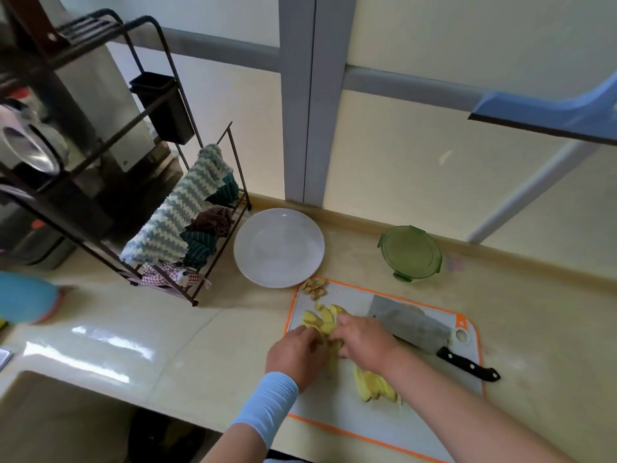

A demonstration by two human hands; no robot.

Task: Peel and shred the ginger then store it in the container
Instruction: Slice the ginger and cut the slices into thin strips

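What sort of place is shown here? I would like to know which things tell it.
Most likely a home kitchen counter. A cutting board holds ginger slices and a cleaver, a white plate lies behind it, and a wire rack draped with dishcloths stands to the left.

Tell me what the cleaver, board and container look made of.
Cleaver: dull grey metal blade, glossy black riveted handle, likely plastic.
Board: matte white, probably plastic, with an orange rim.
Container: translucent green clip lid, plastic by its look; body hidden.
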